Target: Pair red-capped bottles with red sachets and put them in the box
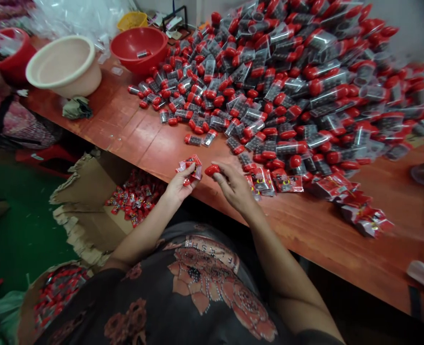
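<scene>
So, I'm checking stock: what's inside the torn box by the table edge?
Red packets lie heaped in the box. The table and left forearm cover part; lower layers are hidden.

a patch of lettering [212, 251], perhaps "flash", on the dark flowered shirt [161, 297]
</scene>
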Available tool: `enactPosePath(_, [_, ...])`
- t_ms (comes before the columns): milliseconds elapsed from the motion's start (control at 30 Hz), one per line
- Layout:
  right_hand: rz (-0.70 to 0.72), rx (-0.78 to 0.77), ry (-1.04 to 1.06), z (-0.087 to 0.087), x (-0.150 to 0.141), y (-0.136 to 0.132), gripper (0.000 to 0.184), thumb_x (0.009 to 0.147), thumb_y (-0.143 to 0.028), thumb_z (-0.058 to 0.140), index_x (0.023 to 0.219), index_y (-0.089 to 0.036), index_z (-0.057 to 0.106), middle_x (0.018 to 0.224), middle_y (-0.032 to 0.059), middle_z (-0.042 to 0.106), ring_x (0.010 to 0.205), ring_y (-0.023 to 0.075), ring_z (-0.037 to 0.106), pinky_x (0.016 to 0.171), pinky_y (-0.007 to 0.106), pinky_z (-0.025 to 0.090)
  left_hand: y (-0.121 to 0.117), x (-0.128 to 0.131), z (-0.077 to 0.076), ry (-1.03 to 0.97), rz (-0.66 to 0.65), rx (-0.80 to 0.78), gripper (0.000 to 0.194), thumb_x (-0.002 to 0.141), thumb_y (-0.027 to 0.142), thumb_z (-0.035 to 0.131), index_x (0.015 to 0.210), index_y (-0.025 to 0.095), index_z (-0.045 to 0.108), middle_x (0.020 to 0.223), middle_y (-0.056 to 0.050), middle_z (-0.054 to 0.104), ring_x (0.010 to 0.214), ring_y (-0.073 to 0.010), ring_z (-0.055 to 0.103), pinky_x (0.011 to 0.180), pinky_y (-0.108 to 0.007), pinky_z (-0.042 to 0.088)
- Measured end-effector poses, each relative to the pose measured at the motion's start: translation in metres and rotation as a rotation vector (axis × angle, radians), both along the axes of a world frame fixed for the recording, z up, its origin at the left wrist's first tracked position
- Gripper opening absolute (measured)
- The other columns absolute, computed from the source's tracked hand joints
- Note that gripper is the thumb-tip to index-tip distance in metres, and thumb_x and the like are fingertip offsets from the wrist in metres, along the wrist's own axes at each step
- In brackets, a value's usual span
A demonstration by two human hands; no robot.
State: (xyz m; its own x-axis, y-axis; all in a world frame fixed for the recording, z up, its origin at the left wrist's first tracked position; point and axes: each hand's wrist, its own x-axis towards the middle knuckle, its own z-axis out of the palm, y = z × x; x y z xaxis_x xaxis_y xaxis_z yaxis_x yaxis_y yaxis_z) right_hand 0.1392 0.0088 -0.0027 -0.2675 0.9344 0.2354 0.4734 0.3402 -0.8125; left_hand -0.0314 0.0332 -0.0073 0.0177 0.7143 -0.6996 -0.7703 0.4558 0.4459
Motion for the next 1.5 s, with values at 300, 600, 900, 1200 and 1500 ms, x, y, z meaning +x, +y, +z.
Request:
enactPosePath(300, [-0.172, -0.098, 0.187, -0.008, -0.015, -0.018, 0.039, 0.094, -0.041, 0.049, 0.131, -0.029, 0.056, 0.11, 0.0082, 0.065, 0.096, 0.0228, 0.064, 0.081, 0.041, 0.056, -0.007, 0.01, 0.004, 0.023, -0.022, 0.046, 0.009, 0.077, 0.005, 0.066, 0.078, 0.014, 0.066, 0.074, -0.002, 0.071, 0.067, -0.0118, 0.067, 0.068, -0.024, 0.056])
enactPosePath(600, [-0.204, -0.182, 0.256, -0.012, -0.021, -0.028, 0.042, 0.09, -0.041, 0.056, 0.129, -0.025, 0.053, 0.085, 0.0023, 0.064, 0.07, 0.0156, 0.059, 0.066, 0.031, 0.051, -0.011, 0.011, 0.003, 0.084, -0.014, 0.163, 0.013, 0.069, 0.008, 0.074, 0.078, 0.014, 0.066, 0.073, 0.0, 0.07, 0.067, -0.0107, 0.065, 0.069, -0.025, 0.053])
enactPosePath(900, [-0.194, -0.285, 0.407, -0.005, -0.017, -0.032, 0.028, 0.086, -0.042, 0.062, 0.107, -0.023, 0.061, 0.085, 0.001, 0.064, 0.07, 0.0132, 0.06, 0.06, 0.025, 0.048, -0.017, 0.013, 0.009, 0.227, -0.052, 0.247, 0.025, 0.059, 0.016, 0.083, 0.08, 0.015, 0.067, 0.076, 0.0, 0.07, 0.066, -0.0118, 0.066, 0.069, -0.027, 0.052])
enactPosePath(1200, [-0.205, -0.293, 0.443, 0.002, -0.015, -0.032, 0.025, 0.083, -0.039, 0.065, 0.102, -0.023, 0.065, 0.09, 0.0015, 0.067, 0.076, 0.0138, 0.063, 0.064, 0.026, 0.049, -0.023, 0.015, 0.015, 0.285, -0.112, 0.361, 0.033, 0.055, 0.022, 0.086, 0.083, 0.016, 0.068, 0.078, 0.0, 0.071, 0.068, -0.0123, 0.066, 0.067, -0.025, 0.051])
enactPosePath(1500, [-0.141, -0.321, 0.499, 0.006, -0.006, -0.029, 0.025, 0.077, -0.039, 0.072, 0.093, -0.022, 0.064, 0.082, -0.0004, 0.069, 0.073, 0.0145, 0.065, 0.068, 0.029, 0.053, -0.027, 0.018, 0.026, 0.315, -0.182, 0.388, 0.052, 0.05, 0.017, 0.088, 0.098, 0.018, 0.068, 0.079, 0.001, 0.071, 0.067, -0.0121, 0.066, 0.067, -0.024, 0.052])
